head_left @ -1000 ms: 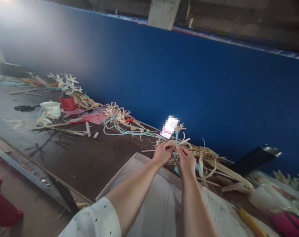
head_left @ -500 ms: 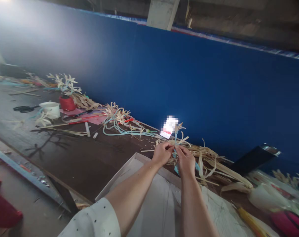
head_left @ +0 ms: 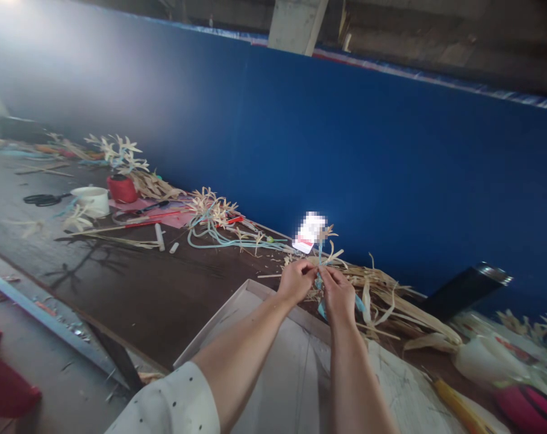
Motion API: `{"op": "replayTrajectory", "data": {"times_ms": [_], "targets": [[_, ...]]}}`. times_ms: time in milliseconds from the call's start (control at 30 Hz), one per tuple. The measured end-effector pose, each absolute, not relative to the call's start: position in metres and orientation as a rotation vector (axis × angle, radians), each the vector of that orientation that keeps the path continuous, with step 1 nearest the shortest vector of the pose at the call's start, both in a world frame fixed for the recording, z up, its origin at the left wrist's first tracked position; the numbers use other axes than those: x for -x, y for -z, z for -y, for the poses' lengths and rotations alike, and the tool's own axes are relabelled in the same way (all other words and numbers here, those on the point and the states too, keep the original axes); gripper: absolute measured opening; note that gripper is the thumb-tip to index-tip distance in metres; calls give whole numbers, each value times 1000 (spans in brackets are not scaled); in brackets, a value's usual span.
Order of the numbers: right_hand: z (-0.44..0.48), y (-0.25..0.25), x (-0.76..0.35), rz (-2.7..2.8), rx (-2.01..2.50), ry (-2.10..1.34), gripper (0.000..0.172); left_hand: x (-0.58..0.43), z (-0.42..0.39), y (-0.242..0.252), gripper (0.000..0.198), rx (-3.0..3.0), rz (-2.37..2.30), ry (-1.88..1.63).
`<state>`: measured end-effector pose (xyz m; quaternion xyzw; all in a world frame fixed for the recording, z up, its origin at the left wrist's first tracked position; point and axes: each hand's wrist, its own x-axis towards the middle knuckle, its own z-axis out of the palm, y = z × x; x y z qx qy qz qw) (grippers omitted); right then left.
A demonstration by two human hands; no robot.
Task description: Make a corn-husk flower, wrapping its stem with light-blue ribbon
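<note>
My left hand (head_left: 297, 281) and my right hand (head_left: 338, 290) meet above the back edge of a pale shallow tray (head_left: 249, 301). Both are closed, fingertips pinched together on a flower stem wrapped in light blue (head_left: 320, 253). Pale dried petals (head_left: 334, 254) stand out from the stem's upper part. Light blue strips (head_left: 359, 303) hang beside my right hand. Just behind my fingers is a bright phone screen (head_left: 308, 234), partly blurred out. Dried husks (head_left: 391, 286) lie to the right of my hands.
Several finished-looking husk flowers with blue stems (head_left: 214, 214) lie to the left. Farther left are a red thread spool (head_left: 122, 189), a white cup (head_left: 93, 200) and black scissors (head_left: 43, 199). A dark flask (head_left: 467, 292) leans at right, by a blue wall (head_left: 368, 150).
Almost nothing differs. Both hands keep their pinch on the stem, and the stem's top has shifted very slightly left.
</note>
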<state>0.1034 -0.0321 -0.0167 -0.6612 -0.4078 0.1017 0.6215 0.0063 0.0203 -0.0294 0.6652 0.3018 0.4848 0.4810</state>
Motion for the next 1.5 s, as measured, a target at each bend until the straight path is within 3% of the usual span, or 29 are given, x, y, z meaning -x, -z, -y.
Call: {"op": "replayTrajectory", "data": {"times_ms": [500, 1100, 1500], "targets": [[30, 25, -102, 768, 1337, -424, 42, -8, -23, 25, 38, -1131, -656, -828], [33, 17, -103, 1027, 1611, -132, 37, -13, -25, 24, 22, -1149, -691, -984], [30, 21, -102, 1080, 1627, -117, 40, -14, -23, 30, 19, -1337, -814, -1144]]}}
